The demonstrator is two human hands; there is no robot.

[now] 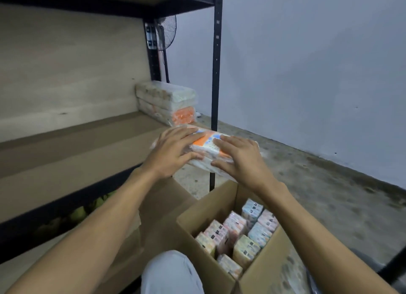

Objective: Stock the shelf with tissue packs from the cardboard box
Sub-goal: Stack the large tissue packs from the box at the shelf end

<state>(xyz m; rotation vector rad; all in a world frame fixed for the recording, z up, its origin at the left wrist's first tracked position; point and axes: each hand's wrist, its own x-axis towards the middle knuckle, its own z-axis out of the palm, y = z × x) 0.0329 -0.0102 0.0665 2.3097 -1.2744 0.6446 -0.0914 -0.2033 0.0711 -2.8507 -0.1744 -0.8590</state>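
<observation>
Plastic-wrapped tissue pack (206, 150) clasped between left hand (173, 153) and right hand (241, 159), both hands above cardboard box (211, 208)

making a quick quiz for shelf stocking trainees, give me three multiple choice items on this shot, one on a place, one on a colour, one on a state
1. Where do the stacked plastic-wrapped tissue packs sit?
A. right rear corner of the brown shelf board
B. on the floor
C. on the top shelf

2. What colour is the end panel of the lowest stacked pack?
A. green
B. orange
C. black

3. What state is the brown cardboard box in?
A. taped shut
B. open and empty
C. open, with packs standing inside

Answers:
1 A, the stack stands by the black rear post.
2 B, its end shows orange.
3 C, the flaps are open and upright packs show inside, while the left hand and right hand hold another wrapped tissue pack between them.
</observation>
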